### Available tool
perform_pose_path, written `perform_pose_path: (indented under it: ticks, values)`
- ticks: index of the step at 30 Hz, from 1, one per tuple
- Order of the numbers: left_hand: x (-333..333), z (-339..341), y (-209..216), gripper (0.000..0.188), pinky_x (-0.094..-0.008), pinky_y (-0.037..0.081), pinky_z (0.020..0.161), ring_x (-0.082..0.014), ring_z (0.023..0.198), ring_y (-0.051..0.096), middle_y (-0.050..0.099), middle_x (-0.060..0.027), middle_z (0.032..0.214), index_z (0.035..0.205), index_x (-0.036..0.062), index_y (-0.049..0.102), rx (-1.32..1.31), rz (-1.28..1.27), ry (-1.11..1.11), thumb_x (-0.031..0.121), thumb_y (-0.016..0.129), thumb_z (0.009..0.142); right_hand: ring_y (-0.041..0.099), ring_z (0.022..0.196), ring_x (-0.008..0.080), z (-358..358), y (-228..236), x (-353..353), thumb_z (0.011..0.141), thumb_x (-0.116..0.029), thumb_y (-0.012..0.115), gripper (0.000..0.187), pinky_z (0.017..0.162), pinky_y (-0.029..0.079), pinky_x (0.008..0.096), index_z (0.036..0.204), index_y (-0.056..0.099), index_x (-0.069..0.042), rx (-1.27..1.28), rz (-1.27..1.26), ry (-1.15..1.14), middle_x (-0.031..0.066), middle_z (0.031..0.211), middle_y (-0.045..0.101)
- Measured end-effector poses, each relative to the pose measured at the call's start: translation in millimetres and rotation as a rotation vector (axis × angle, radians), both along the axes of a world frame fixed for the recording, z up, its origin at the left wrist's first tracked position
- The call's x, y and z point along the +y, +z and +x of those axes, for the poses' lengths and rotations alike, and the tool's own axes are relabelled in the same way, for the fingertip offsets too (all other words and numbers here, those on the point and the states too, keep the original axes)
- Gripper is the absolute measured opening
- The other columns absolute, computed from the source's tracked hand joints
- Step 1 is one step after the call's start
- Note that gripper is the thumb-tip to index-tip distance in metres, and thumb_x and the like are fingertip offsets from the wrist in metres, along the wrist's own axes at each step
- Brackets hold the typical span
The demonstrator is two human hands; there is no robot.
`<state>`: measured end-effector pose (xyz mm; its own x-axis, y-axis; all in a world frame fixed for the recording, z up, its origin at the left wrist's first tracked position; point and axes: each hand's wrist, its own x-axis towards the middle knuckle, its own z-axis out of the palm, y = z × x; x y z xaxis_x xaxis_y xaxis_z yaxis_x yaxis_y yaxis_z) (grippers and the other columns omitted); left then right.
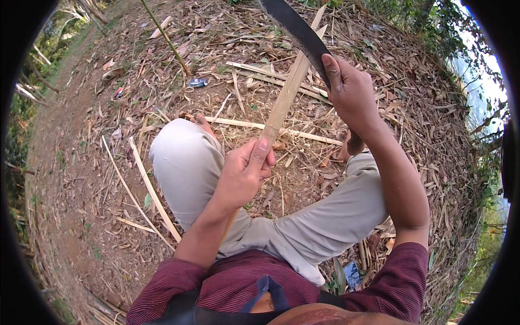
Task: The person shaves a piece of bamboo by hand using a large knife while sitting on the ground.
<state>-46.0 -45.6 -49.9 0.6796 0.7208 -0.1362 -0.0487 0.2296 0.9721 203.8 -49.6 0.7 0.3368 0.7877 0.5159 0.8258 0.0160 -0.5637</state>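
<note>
My left hand (245, 169) is closed around a long pale bamboo strip (286, 98), thumb lying along its top. The strip slants up and away to the right; its far end shows two pointed tips, and its near end runs back under my left forearm. My right hand (349, 93) grips a machete (297, 33) with a dark, curved blade, thumb pressed on the blade's side. The blade crosses over the strip's far part and points up to the left. I cannot tell whether blade and strip touch.
Split bamboo pieces (281, 80) lie beyond my feet, and one strip (233, 123) crosses the ground between them. More strips (154, 187) lie left of my bent knee (181, 157). A thin green stem (167, 40) rises far left. Dry leaves and shavings cover the soil.
</note>
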Motion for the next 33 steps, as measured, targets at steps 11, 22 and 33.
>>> perform_pose_path:
  ticks: [11, 22, 33]
  values:
    - [1, -1, 8, 0.028, -0.0196, 0.027, 0.043, -0.003, 0.051, 0.037, 0.044, 0.0032, 0.063, 0.096, 0.0016, 0.057, -0.019, -0.135, -0.043, 0.026, 0.045, 0.105, 0.056, 0.046, 0.0351, -17, 2, 0, 0.102, -0.039, 0.05, 0.046, 0.044, 0.041, 0.044, 0.079, 0.061, -0.002, -0.048, 0.035, 0.056, 0.0178, 0.054, 0.055]
    - [11, -9, 13, 0.031, -0.0166, 0.026, 0.041, -0.0037, 0.053, 0.041, 0.046, 0.0001, 0.067, 0.095, 0.0018, 0.055, -0.043, -0.128, -0.05, 0.029, 0.045, 0.105, 0.053, 0.042, 0.0341, -45, -11, -10, 0.103, -0.035, 0.05, 0.043, 0.041, 0.038, 0.0416, 0.075, 0.055, -0.002, -0.272, 0.045, 0.117, 0.0171, 0.05, 0.051]
    - [11, -9, 7, 0.032, -0.0193, 0.025, 0.042, -0.0027, 0.047, 0.032, 0.044, 0.004, 0.061, 0.092, 0.0047, 0.055, -0.073, -0.08, -0.052, 0.03, 0.044, 0.106, 0.054, 0.046, 0.0399, -47, 1, -11, 0.1, -0.037, 0.056, 0.041, 0.044, 0.039, 0.0475, 0.077, 0.056, -0.002, -0.262, 0.057, 0.176, 0.0181, 0.052, 0.054]
